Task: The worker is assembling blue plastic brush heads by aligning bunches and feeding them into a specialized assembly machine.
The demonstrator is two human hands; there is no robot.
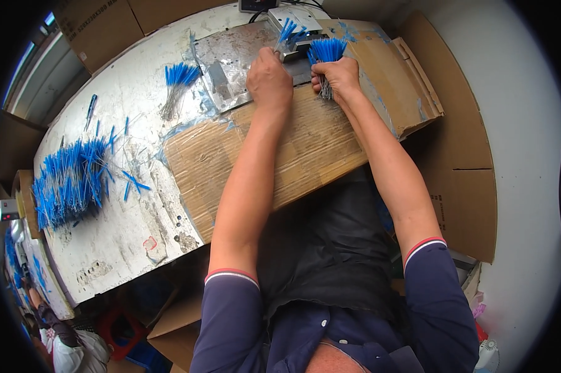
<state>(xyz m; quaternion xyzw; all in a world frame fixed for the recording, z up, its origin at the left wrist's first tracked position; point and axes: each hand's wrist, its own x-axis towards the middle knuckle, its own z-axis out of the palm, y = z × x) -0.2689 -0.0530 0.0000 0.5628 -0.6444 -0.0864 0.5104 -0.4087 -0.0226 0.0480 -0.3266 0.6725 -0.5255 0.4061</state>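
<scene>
My right hand [341, 74] is closed round a thick bundle of thin wire pieces with blue ends [328, 50]. The blue ends fan out above the fist, and bare grey wires stick out below it. To its left, my left hand [270, 78] has its fingertips pinched together at a smaller bunch of the same blue-ended wires [288, 32]. Those blue ends lean toward a small dark device [304, 43] at the back of the bench. The left fingertips are partly hidden behind the hand.
A metal plate [221, 78] and worn cardboard [231, 155] cover part of the white table [150, 230]. A small bundle [181, 76] and a large pile of blue-ended wires [72, 180] lie left. A cardboard box [389, 81] stands right. Another person [69, 345] is at lower left.
</scene>
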